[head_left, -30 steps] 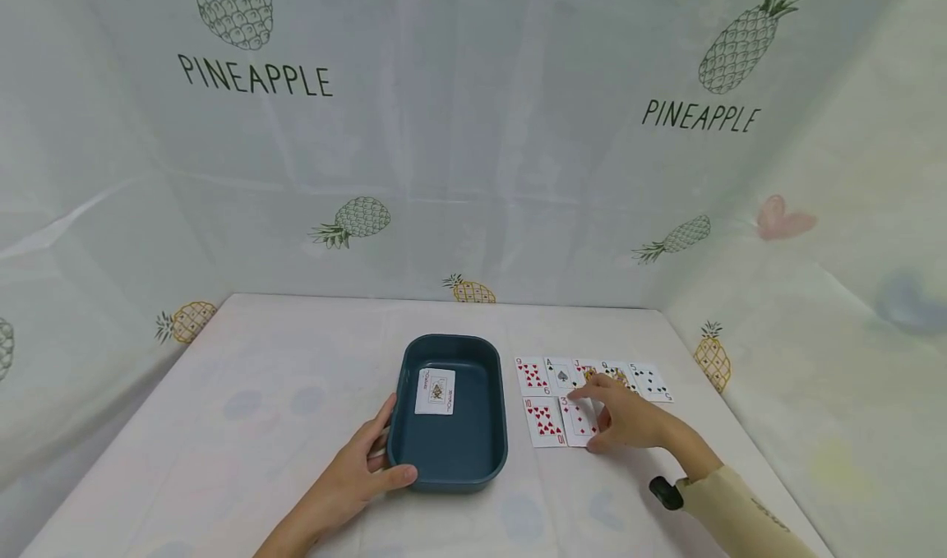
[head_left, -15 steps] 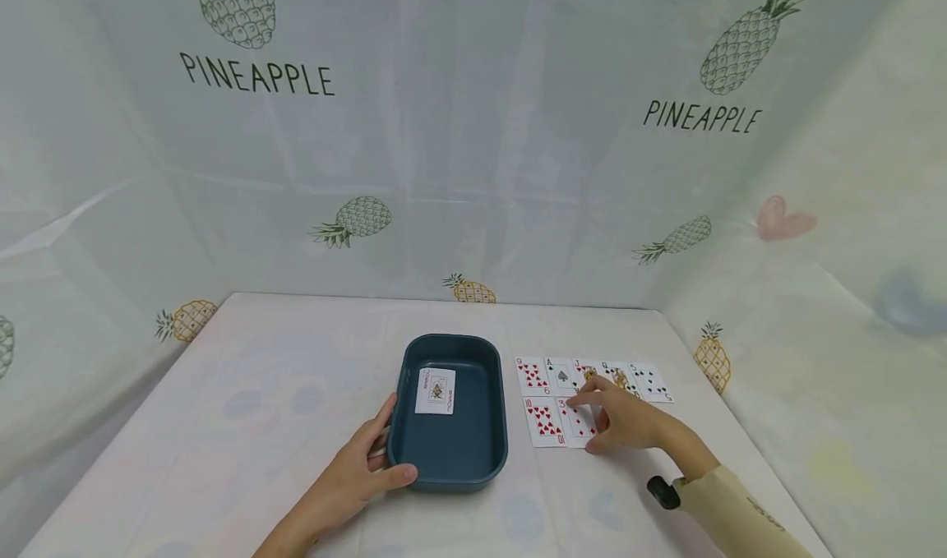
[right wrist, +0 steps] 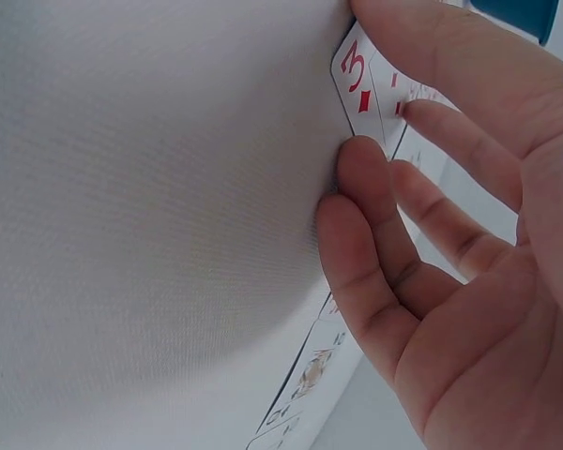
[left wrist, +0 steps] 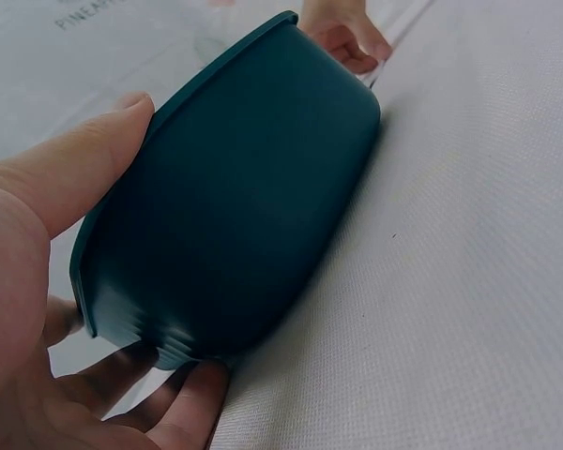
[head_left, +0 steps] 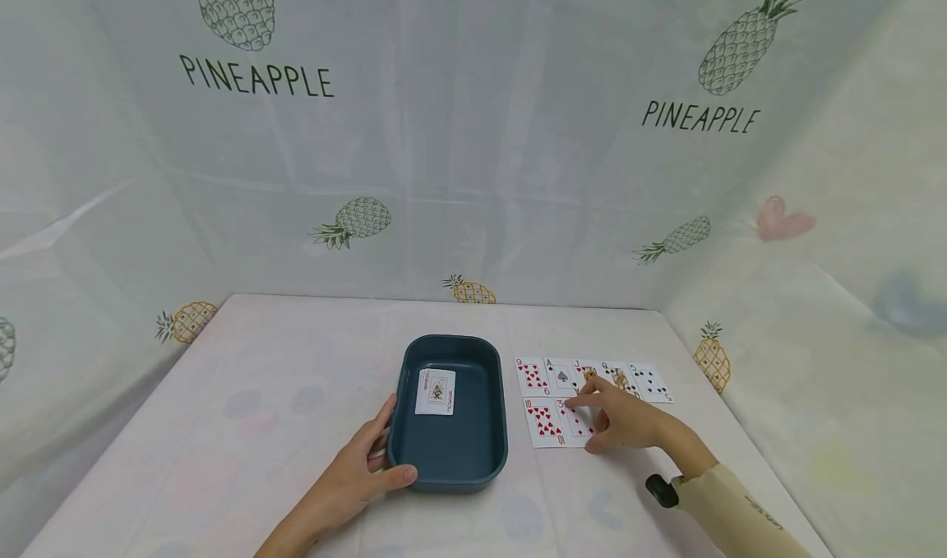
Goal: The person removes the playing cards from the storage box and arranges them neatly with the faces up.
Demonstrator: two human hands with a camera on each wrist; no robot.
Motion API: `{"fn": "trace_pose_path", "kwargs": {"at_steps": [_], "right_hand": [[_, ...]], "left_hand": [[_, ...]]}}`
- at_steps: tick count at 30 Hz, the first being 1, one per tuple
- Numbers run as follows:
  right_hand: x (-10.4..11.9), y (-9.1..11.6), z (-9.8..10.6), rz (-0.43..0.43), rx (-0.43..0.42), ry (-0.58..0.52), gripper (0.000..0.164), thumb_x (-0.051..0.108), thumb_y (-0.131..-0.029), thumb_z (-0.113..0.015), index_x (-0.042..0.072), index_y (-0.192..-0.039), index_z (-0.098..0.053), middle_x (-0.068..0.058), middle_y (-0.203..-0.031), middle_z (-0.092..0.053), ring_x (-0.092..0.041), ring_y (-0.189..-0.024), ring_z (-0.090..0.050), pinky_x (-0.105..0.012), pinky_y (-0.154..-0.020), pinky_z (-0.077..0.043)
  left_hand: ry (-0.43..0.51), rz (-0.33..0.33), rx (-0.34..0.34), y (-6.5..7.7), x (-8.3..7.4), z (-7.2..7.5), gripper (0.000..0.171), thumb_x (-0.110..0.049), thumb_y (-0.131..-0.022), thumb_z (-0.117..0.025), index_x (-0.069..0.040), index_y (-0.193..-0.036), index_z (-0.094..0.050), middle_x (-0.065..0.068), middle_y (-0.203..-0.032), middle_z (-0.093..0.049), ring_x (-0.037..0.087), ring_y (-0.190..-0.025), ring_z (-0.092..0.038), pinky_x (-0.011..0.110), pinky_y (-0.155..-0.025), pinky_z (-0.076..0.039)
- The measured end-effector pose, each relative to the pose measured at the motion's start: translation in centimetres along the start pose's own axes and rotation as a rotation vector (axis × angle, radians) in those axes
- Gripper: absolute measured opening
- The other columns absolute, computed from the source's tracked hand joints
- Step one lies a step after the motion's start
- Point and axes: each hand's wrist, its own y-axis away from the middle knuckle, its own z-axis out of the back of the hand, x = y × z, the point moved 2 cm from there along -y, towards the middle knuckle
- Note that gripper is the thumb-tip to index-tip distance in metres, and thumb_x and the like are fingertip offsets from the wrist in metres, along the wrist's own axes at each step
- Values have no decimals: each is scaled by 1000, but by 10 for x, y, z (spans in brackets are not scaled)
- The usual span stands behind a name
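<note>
On the left side of a dark teal tray [head_left: 447,459], my left hand [head_left: 357,469] grips the wall, thumb over the rim and fingers beneath, as the left wrist view shows. Inside the tray lies a joker card [head_left: 436,392]. My right hand [head_left: 625,417] holds a three of diamonds card [head_left: 580,424] flat on the table, index finger at its upper part and thumb at the lower edge. That card adjoins the ten of hearts card [head_left: 544,421] on its left. The right wrist view shows the card's corner between thumb and fingers.
Behind these cards runs a row with a nine of hearts [head_left: 532,375], an ace of spades [head_left: 561,375], a jack [head_left: 588,371], a queen [head_left: 618,374] and a five [head_left: 651,382]. A pale cloth covers the table [head_left: 281,394]; a pineapple-print curtain [head_left: 473,131] hangs behind it.
With my right hand, the three of diamonds card has slid slightly left, against the ten of hearts card. My left hand and the tray have stayed in place.
</note>
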Motion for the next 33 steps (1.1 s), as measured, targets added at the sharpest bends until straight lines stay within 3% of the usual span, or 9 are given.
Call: {"fn": "trace_pose_path", "kwargs": {"at_steps": [33], "right_hand": [[1,3,2,-29,-20,-15,59,14,-82,-93,21,-137,-72,-8,-129,-50,-16,-81,-62,-24,-70,-54]], "left_hand": [[9,10,-11,0,0,0,105,-32,-91,-88,-32,-171,-20,21,-169,-32,34,-141,-57,39,-107,-56]]}}
